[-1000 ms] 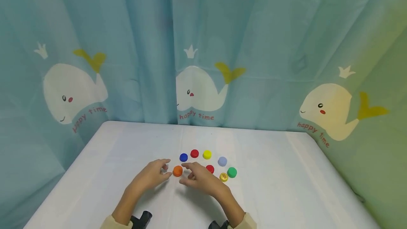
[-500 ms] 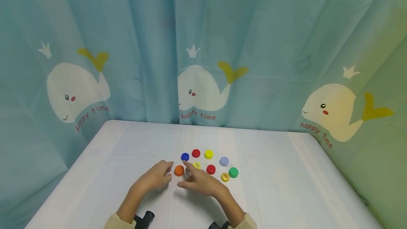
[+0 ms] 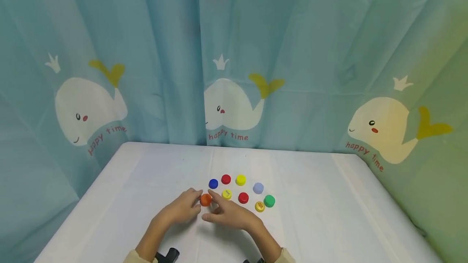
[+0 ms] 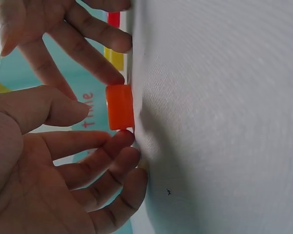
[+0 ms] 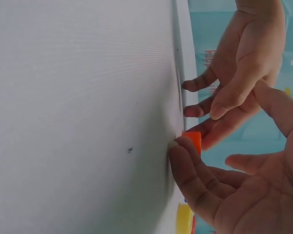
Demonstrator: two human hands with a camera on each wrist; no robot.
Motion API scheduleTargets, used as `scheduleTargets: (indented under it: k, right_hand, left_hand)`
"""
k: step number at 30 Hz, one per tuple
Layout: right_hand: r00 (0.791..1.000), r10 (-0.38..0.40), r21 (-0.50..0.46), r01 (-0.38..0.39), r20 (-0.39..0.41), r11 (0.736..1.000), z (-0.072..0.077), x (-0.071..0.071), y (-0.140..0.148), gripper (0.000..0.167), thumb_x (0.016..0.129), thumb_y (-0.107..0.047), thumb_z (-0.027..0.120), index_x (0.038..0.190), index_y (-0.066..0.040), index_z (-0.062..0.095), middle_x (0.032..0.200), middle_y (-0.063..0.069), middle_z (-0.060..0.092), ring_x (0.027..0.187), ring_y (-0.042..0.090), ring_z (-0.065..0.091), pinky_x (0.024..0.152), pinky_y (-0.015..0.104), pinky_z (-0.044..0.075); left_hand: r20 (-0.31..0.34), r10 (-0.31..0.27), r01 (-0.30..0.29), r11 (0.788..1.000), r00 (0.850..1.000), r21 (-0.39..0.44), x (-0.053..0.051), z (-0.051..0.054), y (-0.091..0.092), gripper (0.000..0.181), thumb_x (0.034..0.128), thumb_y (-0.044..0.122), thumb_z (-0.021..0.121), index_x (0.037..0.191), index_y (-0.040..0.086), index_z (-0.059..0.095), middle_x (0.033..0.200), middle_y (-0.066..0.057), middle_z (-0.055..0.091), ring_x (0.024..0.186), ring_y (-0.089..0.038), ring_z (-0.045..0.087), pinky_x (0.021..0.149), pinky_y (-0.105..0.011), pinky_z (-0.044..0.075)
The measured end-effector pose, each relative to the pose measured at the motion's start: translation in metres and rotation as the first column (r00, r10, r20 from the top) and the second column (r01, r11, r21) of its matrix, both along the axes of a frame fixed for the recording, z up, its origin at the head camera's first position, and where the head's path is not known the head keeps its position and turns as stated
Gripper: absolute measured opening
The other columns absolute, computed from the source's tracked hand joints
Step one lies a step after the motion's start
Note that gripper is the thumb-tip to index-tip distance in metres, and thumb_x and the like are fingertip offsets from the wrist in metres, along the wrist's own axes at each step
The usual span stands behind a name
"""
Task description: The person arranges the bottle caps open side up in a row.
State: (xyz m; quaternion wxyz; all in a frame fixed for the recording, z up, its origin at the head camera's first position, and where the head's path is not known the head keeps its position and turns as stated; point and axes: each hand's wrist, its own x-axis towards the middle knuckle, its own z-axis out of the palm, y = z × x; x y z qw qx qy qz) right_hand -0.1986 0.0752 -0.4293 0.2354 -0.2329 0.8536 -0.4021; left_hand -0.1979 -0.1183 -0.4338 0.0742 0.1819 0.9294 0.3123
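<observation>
An orange bottle cap (image 3: 206, 200) lies on the white table between my two hands. From its left side my left hand (image 3: 183, 207) reaches in, its fingertips at the cap's edge and its fingers loosely bent. On the other side, my right hand (image 3: 234, 214) has fingertips against or very near the cap, thumb held apart. Seen from the left wrist, the orange cap (image 4: 120, 107) rests on the tabletop with fingers of both hands on opposite sides. In the right wrist view, right-hand fingers partly hide it.
Behind and right of the hands lie a blue cap (image 3: 213, 183), red caps (image 3: 226, 179), yellow caps (image 3: 240, 180), a pale blue cap (image 3: 258, 188) and a green cap (image 3: 269, 201). A whale-print curtain (image 3: 310, 113) hangs beyond the table's far edge.
My left hand has moved slightly right, up to the orange cap. The fingertips of my right hand have come closer to the cap's other side. The cap stays in about the same place.
</observation>
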Motion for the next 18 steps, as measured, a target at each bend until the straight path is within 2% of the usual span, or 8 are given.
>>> scheduleTargets:
  k: [8, 18]
  right_hand:
    - [0.999, 0.009, -0.002, -0.009, -0.032, 1.0, 0.0001, -0.0017, -0.0006, 0.078, 0.087, -0.045, 0.064, 0.148, -0.012, 0.028, 0.125, 0.006, 0.058, 0.092, 0.006, 0.061, 0.075, 0.025, 0.049]
    - [0.999, -0.021, 0.023, 0.022, -0.038, 1.0, -0.0013, -0.0002, 0.0012, 0.076, 0.086, -0.046, 0.064, 0.147, -0.013, 0.031, 0.13, 0.006, 0.054, 0.094, 0.009, 0.061, 0.078, 0.03, 0.051]
  left_hand:
    - [0.025, 0.043, -0.044, 0.999, 0.999, 0.013, -0.0021, 0.0006, 0.0014, 0.042, 0.0815, 0.001, 0.061, 0.121, -0.011, 0.055, 0.103, -0.013, 0.056, 0.095, -0.028, 0.054, 0.089, -0.05, 0.044]
    - [0.012, 0.009, -0.01, 0.998, 1.0, 0.066, -0.0018, -0.0051, 0.0001, 0.04, 0.0803, -0.001, 0.058, 0.119, -0.012, 0.056, 0.102, -0.013, 0.055, 0.096, -0.029, 0.051, 0.09, -0.052, 0.042]
